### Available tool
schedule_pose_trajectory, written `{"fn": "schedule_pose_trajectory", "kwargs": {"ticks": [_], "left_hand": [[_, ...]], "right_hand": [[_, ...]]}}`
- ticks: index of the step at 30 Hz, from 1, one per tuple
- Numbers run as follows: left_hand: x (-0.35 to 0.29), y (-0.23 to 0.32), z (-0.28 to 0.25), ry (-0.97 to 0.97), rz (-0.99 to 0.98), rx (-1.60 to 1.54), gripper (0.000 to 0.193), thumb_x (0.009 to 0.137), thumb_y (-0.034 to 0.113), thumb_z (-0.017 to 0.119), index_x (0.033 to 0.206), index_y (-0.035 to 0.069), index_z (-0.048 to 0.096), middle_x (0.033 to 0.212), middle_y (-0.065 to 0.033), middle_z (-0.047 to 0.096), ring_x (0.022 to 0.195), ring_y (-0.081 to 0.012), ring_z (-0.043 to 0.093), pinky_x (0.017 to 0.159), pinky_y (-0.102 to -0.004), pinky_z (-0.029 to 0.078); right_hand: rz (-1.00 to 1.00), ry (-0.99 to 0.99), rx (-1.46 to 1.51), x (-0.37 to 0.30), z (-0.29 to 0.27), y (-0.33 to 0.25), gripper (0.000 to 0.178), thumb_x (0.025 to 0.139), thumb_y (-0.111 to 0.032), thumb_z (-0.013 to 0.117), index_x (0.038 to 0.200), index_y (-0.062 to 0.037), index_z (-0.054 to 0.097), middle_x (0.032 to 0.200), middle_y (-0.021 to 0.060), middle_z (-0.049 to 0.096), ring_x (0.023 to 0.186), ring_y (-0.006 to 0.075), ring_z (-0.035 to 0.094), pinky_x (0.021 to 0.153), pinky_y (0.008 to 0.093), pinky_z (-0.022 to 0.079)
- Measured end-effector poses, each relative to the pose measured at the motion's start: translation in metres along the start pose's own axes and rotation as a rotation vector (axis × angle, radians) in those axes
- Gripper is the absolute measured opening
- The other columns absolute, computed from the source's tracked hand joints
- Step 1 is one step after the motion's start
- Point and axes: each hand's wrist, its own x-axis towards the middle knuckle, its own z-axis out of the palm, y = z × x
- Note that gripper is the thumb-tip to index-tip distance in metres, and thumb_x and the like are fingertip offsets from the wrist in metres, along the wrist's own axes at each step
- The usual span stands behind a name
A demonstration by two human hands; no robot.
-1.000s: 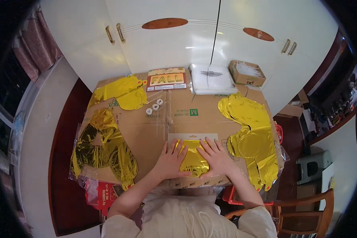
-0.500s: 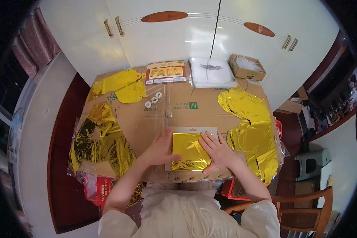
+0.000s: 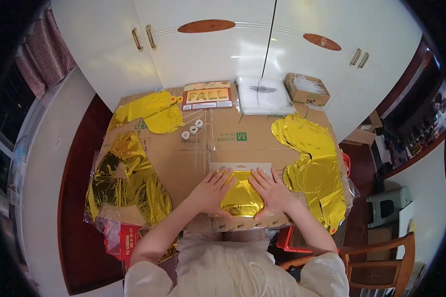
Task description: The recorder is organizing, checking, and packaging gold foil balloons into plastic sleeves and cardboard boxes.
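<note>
A folded square of shiny gold foil (image 3: 243,197) lies on a pale card (image 3: 250,166) with a hang hole at its far edge, near the front of the cardboard work surface. My left hand (image 3: 210,193) presses flat on the foil's left side, fingers stretched out. On the right side, my right hand (image 3: 273,193) lies just as flat with its fingers spread. Both thumbs point inward along the foil's near edge. The card's sides are partly hidden under my hands.
Flat gold foil balloons lie at the far left (image 3: 161,116), near left (image 3: 126,180) and right (image 3: 314,163). Small white ribbon rolls (image 3: 193,129) sit left of centre. Along the back are a printed packet (image 3: 207,96), clear plastic bags (image 3: 264,97) and a small cardboard box (image 3: 307,89).
My left hand has moved right, from beside the card onto the foil, and pressed down flat. My right hand stays on the foil's right side.
</note>
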Motion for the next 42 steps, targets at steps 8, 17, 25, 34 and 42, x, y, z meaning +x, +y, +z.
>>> {"fn": "schedule_pose_trajectory", "kwargs": {"ticks": [8, 17, 25, 34, 42], "left_hand": [[0.0, -0.002, 0.004, -0.018, -0.011, 0.023, 0.116, 0.063, 0.079, 0.061, 0.145, 0.002, 0.031, 0.152, -0.025, 0.022, 0.143, -0.0391, 0.017, 0.114, -0.0571, 0.016], [0.003, 0.0, -0.004, -0.148, -0.047, 0.06, 0.121, 0.062, 0.082, 0.057, 0.15, 0.006, 0.023, 0.154, -0.0264, 0.016, 0.145, -0.0388, 0.011, 0.115, -0.0572, 0.011], [0.003, -0.002, 0.003, -0.075, -0.019, 0.044, 0.124, 0.06, 0.083, 0.058, 0.146, 0.001, 0.027, 0.152, -0.0291, 0.017, 0.144, -0.0407, 0.013, 0.113, -0.061, 0.012], [-0.002, 0.001, -0.003, -0.056, -0.035, 0.069, 0.121, 0.063, 0.079, 0.06, 0.146, 0.0, 0.026, 0.153, -0.0289, 0.017, 0.144, -0.0423, 0.012, 0.112, -0.0611, 0.013], [-0.08, 0.072, -0.014, 0.147, -0.382, -0.65, 0.063, 0.079, 0.04, 0.074, 0.125, 0.003, 0.053, 0.122, -0.0165, 0.057, 0.116, -0.0299, 0.054, 0.099, -0.0402, 0.042]], "right_hand": [[0.006, -0.048, -0.002, 0.0, -0.005, 0.002, 0.129, 0.054, -0.084, 0.059, 0.146, 0.0009, 0.028, 0.154, 0.0188, 0.023, 0.145, 0.0313, 0.019, 0.113, 0.0601, 0.012], [0.05, -0.108, 0.05, -0.003, -0.012, 0.004, 0.134, 0.051, -0.079, 0.065, 0.147, 0.003, 0.021, 0.156, 0.0185, 0.018, 0.146, 0.028, 0.016, 0.115, 0.0577, 0.008], [-0.016, -0.13, 0.112, -0.006, -0.017, 0.011, 0.128, 0.059, -0.077, 0.065, 0.148, 0.0032, 0.018, 0.157, 0.0207, 0.015, 0.147, 0.0318, 0.011, 0.115, 0.0587, 0.006], [0.103, 0.112, 0.427, 0.003, -0.034, 0.033, 0.079, 0.093, -0.047, 0.05, 0.148, 0.0011, 0.021, 0.154, 0.0219, 0.022, 0.144, 0.0372, 0.019, 0.117, 0.0495, 0.013], [0.148, 0.219, 0.459, 0.081, -0.041, 0.083, 0.058, 0.094, -0.031, 0.051, 0.141, -0.0013, 0.036, 0.14, 0.024, 0.043, 0.129, 0.0381, 0.042, 0.107, 0.0438, 0.036]]}}
